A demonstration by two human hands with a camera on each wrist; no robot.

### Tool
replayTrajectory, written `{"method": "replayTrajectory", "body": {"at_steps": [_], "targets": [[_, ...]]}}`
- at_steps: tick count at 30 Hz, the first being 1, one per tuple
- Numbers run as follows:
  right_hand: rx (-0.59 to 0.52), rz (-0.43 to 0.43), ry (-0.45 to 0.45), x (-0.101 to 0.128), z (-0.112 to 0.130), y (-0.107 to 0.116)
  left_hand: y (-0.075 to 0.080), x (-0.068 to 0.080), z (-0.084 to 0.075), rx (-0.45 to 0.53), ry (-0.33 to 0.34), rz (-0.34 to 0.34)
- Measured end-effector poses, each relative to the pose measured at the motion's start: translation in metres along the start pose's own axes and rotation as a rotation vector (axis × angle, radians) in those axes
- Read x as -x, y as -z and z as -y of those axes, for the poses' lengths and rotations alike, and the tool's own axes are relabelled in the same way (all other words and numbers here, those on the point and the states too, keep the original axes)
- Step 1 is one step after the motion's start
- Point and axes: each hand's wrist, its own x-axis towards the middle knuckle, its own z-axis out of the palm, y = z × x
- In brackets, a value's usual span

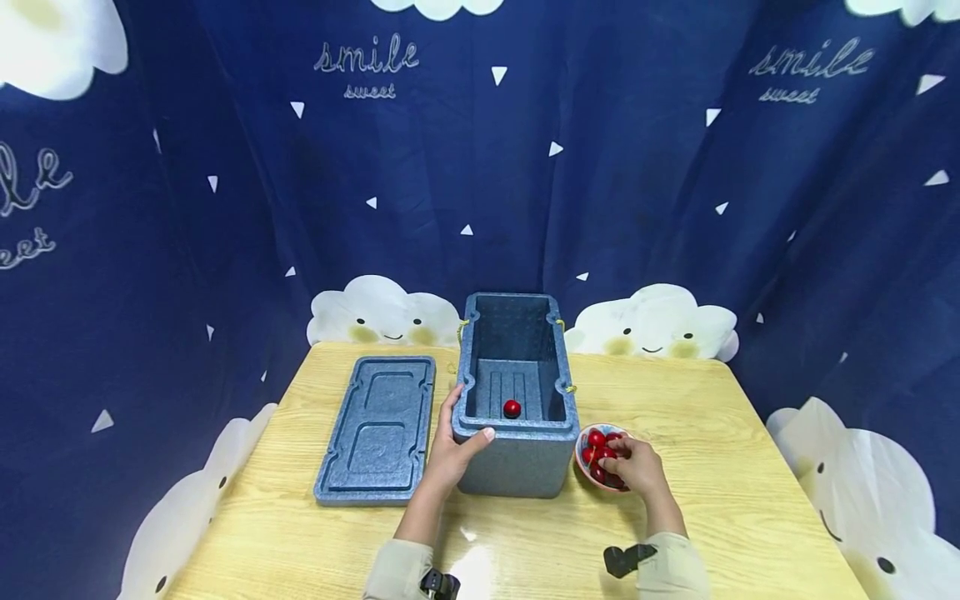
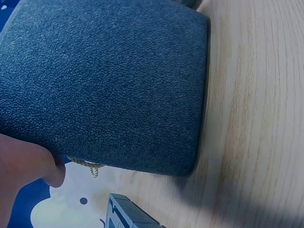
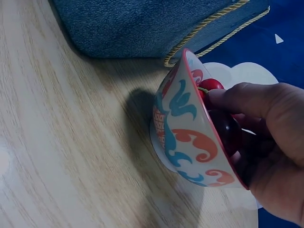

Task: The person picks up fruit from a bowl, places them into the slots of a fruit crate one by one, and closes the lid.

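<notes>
Table (image 1: pixel 750 500): one box (image 1: pixel 510 462), one lid (image 1: pixel 378 429), one bowl (image 1: pixel 588 467).

Left hand (image 1: pixel 452 450) thumb hooked forward, right hand (image 1: pixel 636 465) fingers curled

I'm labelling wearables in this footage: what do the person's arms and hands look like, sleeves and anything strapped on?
Both hands are bare, without gloves or rings visible. The left hand and right hand come out of light beige long sleeves. A small black device sits at the right wrist, and another black device at the left wrist.
</notes>
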Motion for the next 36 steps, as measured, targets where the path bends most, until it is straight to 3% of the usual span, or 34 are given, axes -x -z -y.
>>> {"method": "replayTrajectory", "body": {"at_steps": [8,18,26,36], "targets": [[-0.016,-0.028,0.032,0.012,0.008,0.01,-0.002,0.002,-0.004,0.01,-0.001,0.007],[-0.233,-0.067,0.002,0.021,0.026,0.037,-0.002,0.002,-0.004,0.027,0.008,0.022],[-0.277,-0.093,0.032,0.023,0.042,0.06,0.0,0.002,-0.002,0.022,0.019,0.01],[-0.283,-0.086,0.075,0.019,0.053,0.074,0.0,0.001,-0.002,0.031,0.01,0.024]]}}
